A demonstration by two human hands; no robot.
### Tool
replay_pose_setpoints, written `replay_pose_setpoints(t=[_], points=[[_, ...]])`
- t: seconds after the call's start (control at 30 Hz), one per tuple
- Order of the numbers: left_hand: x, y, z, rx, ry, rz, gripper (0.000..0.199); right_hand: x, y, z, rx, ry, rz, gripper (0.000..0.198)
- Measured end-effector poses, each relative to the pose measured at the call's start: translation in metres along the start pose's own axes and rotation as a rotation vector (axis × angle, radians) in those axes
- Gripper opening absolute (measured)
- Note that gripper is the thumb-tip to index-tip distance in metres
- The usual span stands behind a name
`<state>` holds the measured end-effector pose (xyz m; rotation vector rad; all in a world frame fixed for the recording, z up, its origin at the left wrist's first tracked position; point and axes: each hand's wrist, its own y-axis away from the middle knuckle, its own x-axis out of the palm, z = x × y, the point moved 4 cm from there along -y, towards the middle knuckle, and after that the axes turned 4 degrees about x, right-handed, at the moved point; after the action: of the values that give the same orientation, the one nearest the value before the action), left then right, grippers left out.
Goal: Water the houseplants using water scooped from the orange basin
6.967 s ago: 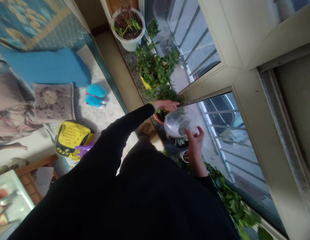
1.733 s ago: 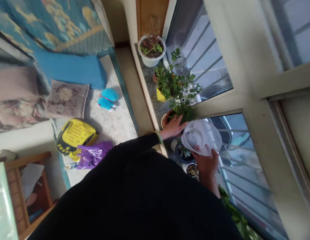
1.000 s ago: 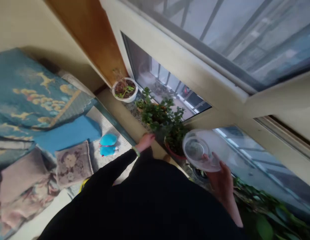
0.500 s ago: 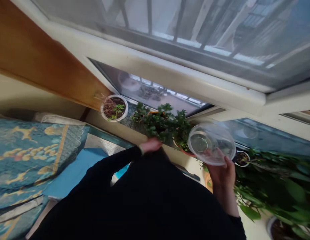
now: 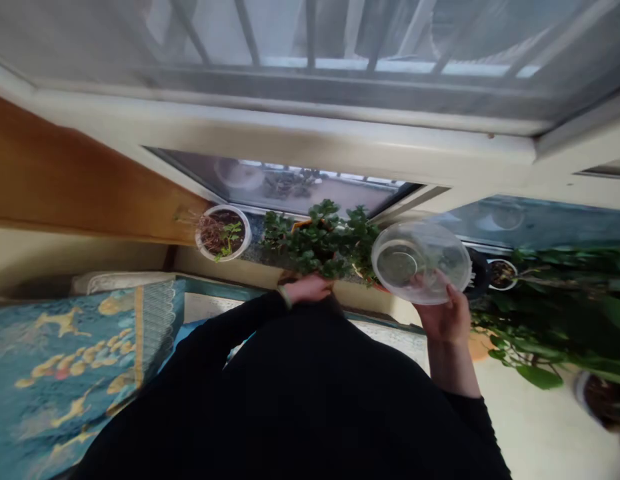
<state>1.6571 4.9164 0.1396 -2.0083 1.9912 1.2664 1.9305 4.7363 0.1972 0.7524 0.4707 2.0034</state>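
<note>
In my right hand [image 5: 444, 320] is a clear round plastic tub [image 5: 417, 243], gripped at its near rim and tilted. The fingers show through its wall, and the tub looks to hold nothing. My left hand [image 5: 310, 289] is at the near edge of the windowsill, just below a leafy green plant [image 5: 315, 243]. Its fingers are blurred and partly hidden, so their grip does not show. Behind the tub, a second bushy plant [image 5: 363, 230] is partly covered. A white pot [image 5: 249, 237] with soil, dry stems and a green sprig stands left on the sill.
A window frame [image 5: 290, 137] crosses above the sill. To the right are a small white pot [image 5: 503, 274] and dense large-leaved foliage [image 5: 575, 320]. A blue patterned cloth [image 5: 90, 347] lies at the left, beside a wooden panel [image 5: 90, 180].
The camera view has turned and shifted slightly. My right hand still grips the tub, and my left hand stays by the sill edge below the plant.
</note>
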Motion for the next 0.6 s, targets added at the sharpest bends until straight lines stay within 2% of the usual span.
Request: replay_pose_setpoints(t=[0.2,0.33,0.47,0.6], points=[[-0.013,0.012,0.018,0.310,-0.045,0.206,0.054,0.028,0.030,-0.039,-0.106,-0.167,-0.149,0.041],[-0.033,0.030,0.039,0.329,-0.165,0.287,0.055,0.052,0.057,-0.073,-0.167,-0.285,-0.224,0.041],[-0.055,0.040,0.049,0.356,-0.222,0.264,0.057,0.078,0.084,-0.105,-0.187,-0.360,-0.231,0.039],[-0.072,0.043,0.059,0.277,-0.210,0.120,0.072,0.100,0.109,-0.130,-0.213,-0.384,-0.239,0.045]])
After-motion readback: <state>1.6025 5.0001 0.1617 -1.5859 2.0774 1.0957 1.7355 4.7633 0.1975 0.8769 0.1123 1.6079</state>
